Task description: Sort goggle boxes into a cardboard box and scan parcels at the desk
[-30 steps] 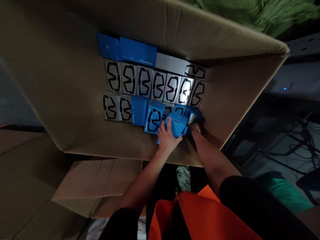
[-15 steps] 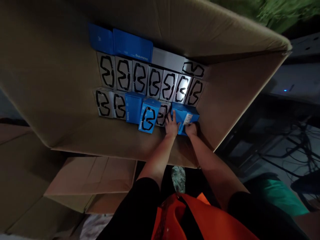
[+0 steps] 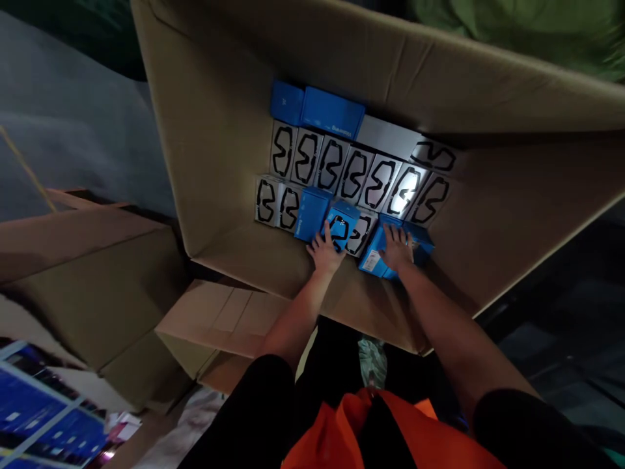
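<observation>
Both my arms reach down into a large cardboard carton [image 3: 209, 143] packed with small boxes. My left hand [image 3: 325, 253] grips the near end of a tilted blue box with a glasses print [image 3: 342, 225]. My right hand [image 3: 398, 246] lies flat, fingers spread, on top of a blue box with a white label [image 3: 375, 255] at the near right of the bottom. Rows of white boxes with black glasses outlines [image 3: 359, 176] stand behind them. More blue boxes [image 3: 332, 117] and a grey one [image 3: 388, 135] line the far wall.
The carton's flap [image 3: 224, 319] hangs open toward me. Other brown cartons [image 3: 83, 273] stand at the left, and blue printed sheets [image 3: 34, 417] lie at the bottom left. An orange garment [image 3: 371, 436] shows at my chest. Green cloth [image 3: 512, 32] lies beyond the carton.
The blue box I held with both hands has been set down at the near right. My left hand has moved left to the tilted blue box; my right now rests on the placed one.
</observation>
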Tool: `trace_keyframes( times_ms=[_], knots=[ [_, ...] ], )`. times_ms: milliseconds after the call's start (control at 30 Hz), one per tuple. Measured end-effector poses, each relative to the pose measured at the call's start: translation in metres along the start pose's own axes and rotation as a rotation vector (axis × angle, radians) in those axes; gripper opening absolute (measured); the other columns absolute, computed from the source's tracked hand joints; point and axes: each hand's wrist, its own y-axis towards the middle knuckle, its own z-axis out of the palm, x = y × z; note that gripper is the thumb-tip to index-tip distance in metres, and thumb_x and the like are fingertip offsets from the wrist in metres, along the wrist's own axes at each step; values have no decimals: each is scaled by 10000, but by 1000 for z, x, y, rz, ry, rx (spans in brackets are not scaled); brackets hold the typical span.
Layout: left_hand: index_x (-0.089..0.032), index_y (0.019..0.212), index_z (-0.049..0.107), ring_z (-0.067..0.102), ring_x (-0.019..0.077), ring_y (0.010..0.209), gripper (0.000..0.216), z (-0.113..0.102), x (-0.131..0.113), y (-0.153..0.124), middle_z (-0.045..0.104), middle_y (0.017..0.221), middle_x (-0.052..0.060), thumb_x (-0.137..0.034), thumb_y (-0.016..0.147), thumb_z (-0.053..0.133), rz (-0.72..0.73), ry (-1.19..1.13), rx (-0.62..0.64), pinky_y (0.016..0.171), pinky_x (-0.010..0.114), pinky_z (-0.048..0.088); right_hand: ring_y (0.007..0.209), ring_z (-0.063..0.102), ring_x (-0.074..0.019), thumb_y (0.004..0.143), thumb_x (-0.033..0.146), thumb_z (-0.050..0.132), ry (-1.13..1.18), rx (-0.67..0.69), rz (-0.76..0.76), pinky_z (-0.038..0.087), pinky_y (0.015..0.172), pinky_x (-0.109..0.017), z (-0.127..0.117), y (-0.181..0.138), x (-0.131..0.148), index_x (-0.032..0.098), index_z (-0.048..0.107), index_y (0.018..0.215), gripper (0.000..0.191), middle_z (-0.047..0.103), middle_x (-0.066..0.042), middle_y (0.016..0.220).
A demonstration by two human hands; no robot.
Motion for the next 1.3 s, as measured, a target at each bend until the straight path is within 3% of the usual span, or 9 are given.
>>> trace_keyframes(
  times_ms=[133, 267, 400, 500, 667, 867, 1033, 1133, 1300],
  knots=[
    [-174, 1765, 154, 548, 460, 1352, 1187, 8, 9, -5, 477, 1538, 280, -379, 825, 851, 35, -42, 60, 1134, 582, 468, 1672, 124, -405, 925, 331, 654, -76, 89, 26, 53, 1345, -638, 12, 3, -3, 172, 154, 1762, 987, 184, -158, 1815],
    [-206, 1762, 146, 536, 438, 1372, 1257, -24, 0, 1, 475, 1531, 248, -384, 774, 901, 200, -150, -47, 1168, 562, 450, 1655, 171, -409, 952, 373, 614, -156, 79, 29, 112, 1331, -644, 12, 10, -2, 154, 132, 1759, 965, 196, -181, 1805],
    [-268, 1762, 23, 516, 435, 1409, 1300, -61, -24, 47, 461, 1569, 217, -423, 806, 890, 256, -274, -224, 1192, 576, 443, 1645, 179, -421, 970, 433, 584, -254, 53, 12, 152, 1319, -635, 18, 10, -3, 132, 101, 1758, 972, 191, -196, 1800],
    [-290, 1754, -32, 463, 451, 1469, 1264, -74, -54, 99, 430, 1617, 216, -475, 871, 853, 271, -354, -271, 1209, 589, 422, 1633, 207, -423, 972, 456, 569, -277, 29, 3, 179, 1311, -632, 20, 10, -3, 124, 116, 1755, 964, 231, -208, 1784],
    [-266, 1766, 30, 424, 454, 1510, 1208, -52, -89, 143, 417, 1621, 245, -496, 901, 841, 232, -273, -181, 1206, 574, 430, 1648, 191, -400, 976, 421, 541, -261, 75, 40, 164, 1328, -624, 15, 12, 0, 142, 126, 1759, 929, 222, -175, 1798],
    [-250, 1767, 166, 435, 456, 1484, 1126, -16, -91, 134, 414, 1633, 249, -437, 891, 848, 122, -5, -66, 1197, 595, 432, 1657, 186, -387, 971, 381, 526, -244, 117, 47, 155, 1340, -620, 8, 13, 4, 156, 122, 1762, 917, 199, -157, 1809],
    [-280, 1776, 80, 454, 464, 1471, 1199, -17, -94, 140, 390, 1658, 247, -506, 880, 845, 92, -22, -20, 1150, 611, 481, 1660, 174, -391, 944, 335, 535, -209, 125, 55, 158, 1338, -622, 4, 12, 7, 142, 133, 1761, 930, 206, -161, 1807],
    [-265, 1778, 63, 507, 447, 1426, 1149, -14, -96, 139, 393, 1650, 250, -572, 928, 773, 72, -78, -66, 1114, 569, 519, 1653, 181, -403, 927, 325, 553, -187, 120, 53, 158, 1330, -635, 4, 12, 9, 137, 146, 1758, 944, 215, -171, 1803],
    [-234, 1781, 82, 459, 425, 1480, 1079, -1, -95, 140, 350, 1696, 239, -546, 970, 723, 83, -22, -103, 1209, 545, 442, 1641, 195, -418, 931, 357, 567, -174, 84, 40, 147, 1329, -632, 8, 13, 5, 135, 167, 1754, 942, 231, -174, 1796]
  ],
)
